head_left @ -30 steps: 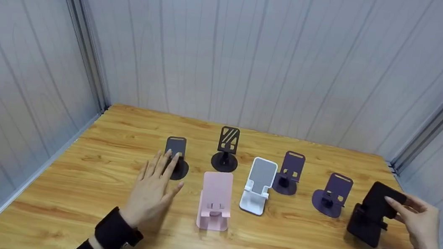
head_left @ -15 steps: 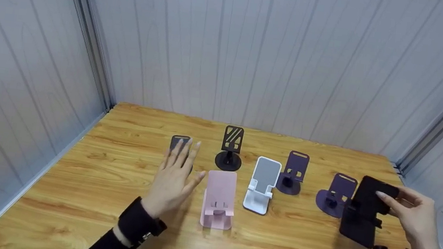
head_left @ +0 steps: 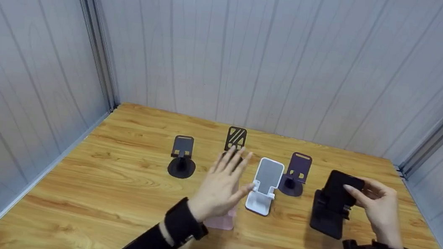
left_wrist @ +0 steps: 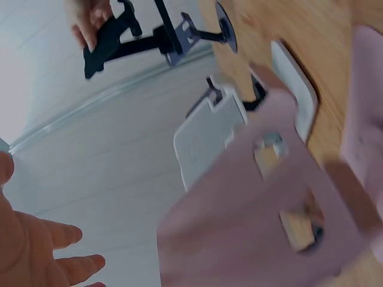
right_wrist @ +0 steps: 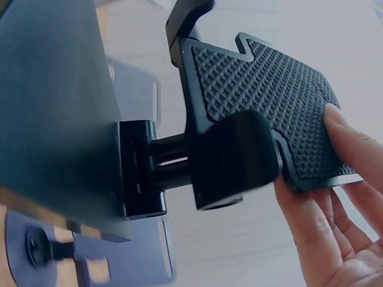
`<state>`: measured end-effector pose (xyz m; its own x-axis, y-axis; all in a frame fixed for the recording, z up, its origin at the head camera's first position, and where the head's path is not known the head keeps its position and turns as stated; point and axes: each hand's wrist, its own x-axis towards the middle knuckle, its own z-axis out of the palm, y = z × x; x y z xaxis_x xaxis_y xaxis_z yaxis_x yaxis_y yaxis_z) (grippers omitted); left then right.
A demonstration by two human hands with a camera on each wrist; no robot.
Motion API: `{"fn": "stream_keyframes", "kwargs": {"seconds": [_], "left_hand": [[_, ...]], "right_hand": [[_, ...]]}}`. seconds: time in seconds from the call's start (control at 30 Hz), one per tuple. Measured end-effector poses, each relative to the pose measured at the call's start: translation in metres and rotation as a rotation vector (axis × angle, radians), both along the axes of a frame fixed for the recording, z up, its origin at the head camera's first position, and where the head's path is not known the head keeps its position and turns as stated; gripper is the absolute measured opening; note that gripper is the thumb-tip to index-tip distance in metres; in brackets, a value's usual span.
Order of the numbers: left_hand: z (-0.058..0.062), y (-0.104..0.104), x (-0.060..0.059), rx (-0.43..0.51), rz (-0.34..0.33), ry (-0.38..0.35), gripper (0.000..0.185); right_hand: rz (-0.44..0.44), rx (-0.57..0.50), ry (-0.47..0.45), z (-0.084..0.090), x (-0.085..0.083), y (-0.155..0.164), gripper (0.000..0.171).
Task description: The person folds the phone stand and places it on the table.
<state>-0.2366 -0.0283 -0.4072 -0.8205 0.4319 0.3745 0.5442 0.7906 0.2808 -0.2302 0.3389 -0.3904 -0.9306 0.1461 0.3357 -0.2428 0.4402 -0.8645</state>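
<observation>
Shifted rightward since a second ago: left hand (head_left: 224, 179), then beside the grey round-base stand (head_left: 182, 157), now over the pink stand (head_left: 221, 221) with fingers straight and spread, holding nothing; right hand (head_left: 376, 203) drawn in toward the middle, fingers and thumb curled round the top plate of the black folding stand (head_left: 332, 203), carried with it and lifted, now hiding the second purple stand. Seemingly mid-way through bringing the black stand to meet the free hand, probably for a two-handed fold or adjustment at its hinge (right_wrist: 173, 158); calls next for the left hand to clear the pink stand and the white stand (head_left: 265, 185) without knocking either. Tight room in the centre: striped black stand (head_left: 236, 138) and purple stand (head_left: 296, 172) just behind. Open tabletop (head_left: 82, 192) at the near left; grey walls close on three sides.
</observation>
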Motion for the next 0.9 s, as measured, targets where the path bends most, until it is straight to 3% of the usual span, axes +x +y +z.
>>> {"fn": "stream_keyframes", "kwargs": {"seconds": [0.2, 0.3, 0.37, 0.5, 0.6, 0.67, 0.8, 0.9], "left_hand": [[-0.006, 0.032, -0.003, 0.006, -0.086, -0.005, 0.072], [-0.007, 0.047, -0.004, 0.004, -0.126, -0.006, 0.072], [-0.008, 0.056, -0.004, -0.006, -0.160, -0.012, 0.073], [-0.010, 0.075, -0.004, 0.001, -0.234, -0.090, 0.078], [-0.013, 0.089, -0.006, 0.051, -0.262, -0.173, 0.080], [-0.017, 0.097, -0.008, 0.088, -0.266, -0.225, 0.079], [-0.025, 0.109, -0.014, 0.165, -0.268, -0.313, 0.078], [-0.030, 0.116, -0.018, 0.237, -0.256, -0.397, 0.081]], "right_hand": [[0.043, -0.012, 0.020, 0.000, -0.004, -0.017, 0.027], [0.083, -0.019, 0.056, -0.008, -0.011, -0.016, 0.029], [0.134, -0.072, 0.086, -0.026, -0.025, -0.004, 0.030], [0.108, -0.069, 0.090, -0.074, -0.062, 0.028, 0.038], [0.101, -0.091, 0.070, -0.088, -0.075, 0.037, 0.040], [0.143, -0.122, 0.085, -0.082, -0.069, 0.032, 0.037], [0.182, -0.125, 0.124, -0.046, -0.040, 0.003, 0.032], [0.158, -0.105, 0.156, -0.023, -0.020, -0.017, 0.029]]}}
